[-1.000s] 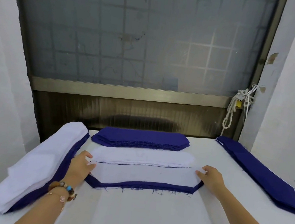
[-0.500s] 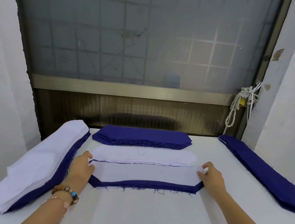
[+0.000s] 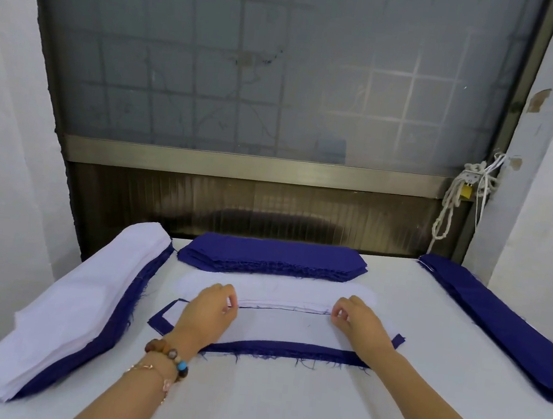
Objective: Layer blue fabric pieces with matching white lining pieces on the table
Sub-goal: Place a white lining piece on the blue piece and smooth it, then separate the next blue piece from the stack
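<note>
A blue fabric piece (image 3: 286, 350) lies flat at the table's middle with a white lining piece (image 3: 282, 327) on top of it. Just behind it sits a stack of white lining pieces (image 3: 276, 292). My left hand (image 3: 210, 308) and my right hand (image 3: 359, 318) reach over the layered piece. Each pinches the near edge of the white stack with curled fingertips. A stack of blue fabric pieces (image 3: 273, 255) rests at the back of the table.
A long pile of white and blue fabric (image 3: 67, 309) runs along the left edge of the white table (image 3: 280, 406). Long blue strips (image 3: 503, 324) lie along the right edge. A window frame (image 3: 249, 166) stands behind, and a rope bundle (image 3: 459, 195) hangs at the right.
Both hands left the outer ends of the layered piece and moved inward and forward to the near edge of the white lining stack, where the fingers now pinch.
</note>
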{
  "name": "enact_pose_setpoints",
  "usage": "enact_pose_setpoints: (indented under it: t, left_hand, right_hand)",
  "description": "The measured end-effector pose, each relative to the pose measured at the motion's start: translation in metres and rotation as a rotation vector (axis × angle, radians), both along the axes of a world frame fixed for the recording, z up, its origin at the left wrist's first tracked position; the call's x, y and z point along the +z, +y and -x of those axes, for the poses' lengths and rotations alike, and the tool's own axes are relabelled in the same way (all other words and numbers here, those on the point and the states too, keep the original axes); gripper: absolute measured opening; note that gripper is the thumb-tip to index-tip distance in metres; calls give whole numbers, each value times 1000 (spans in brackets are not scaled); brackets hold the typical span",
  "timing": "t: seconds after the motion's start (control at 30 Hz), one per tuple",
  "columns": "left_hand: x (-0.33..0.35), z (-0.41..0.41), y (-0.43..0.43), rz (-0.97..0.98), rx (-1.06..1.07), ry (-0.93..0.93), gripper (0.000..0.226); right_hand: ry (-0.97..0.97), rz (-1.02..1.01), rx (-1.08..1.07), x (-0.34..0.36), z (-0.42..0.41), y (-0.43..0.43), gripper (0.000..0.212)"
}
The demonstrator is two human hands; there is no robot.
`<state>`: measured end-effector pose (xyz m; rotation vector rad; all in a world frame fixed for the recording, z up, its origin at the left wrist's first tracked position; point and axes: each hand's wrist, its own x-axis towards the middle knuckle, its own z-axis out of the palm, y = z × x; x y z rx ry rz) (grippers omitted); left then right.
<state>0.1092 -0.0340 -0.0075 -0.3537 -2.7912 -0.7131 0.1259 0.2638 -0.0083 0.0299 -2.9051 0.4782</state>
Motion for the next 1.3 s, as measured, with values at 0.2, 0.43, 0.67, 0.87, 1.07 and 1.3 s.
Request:
enact_pose_setpoints:
  t: [0.2, 0.43, 0.67, 0.87, 1.07, 1.3]
  left_hand:
    - [-6, 12, -3, -86, -172, -261, 8]
    - [8, 43, 4, -57, -110, -195, 25]
    - [23, 96, 27, 84, 51, 156, 25]
    - [13, 142, 45, 86, -37, 117, 25]
    - [3, 177, 57, 325, 79, 171, 19]
    - [12, 213, 55, 172, 54, 145, 34]
  right_hand:
    - [-89, -52, 33, -2, 3, -6, 17]
    - [-65, 70, 22, 14, 31, -8, 30]
    - [184, -41, 30, 17, 97, -23, 20]
    - [104, -113, 108, 12, 155, -45, 38]
    - [67, -243, 49, 7, 199, -52, 38]
    - [50, -183, 67, 14, 228, -54, 37]
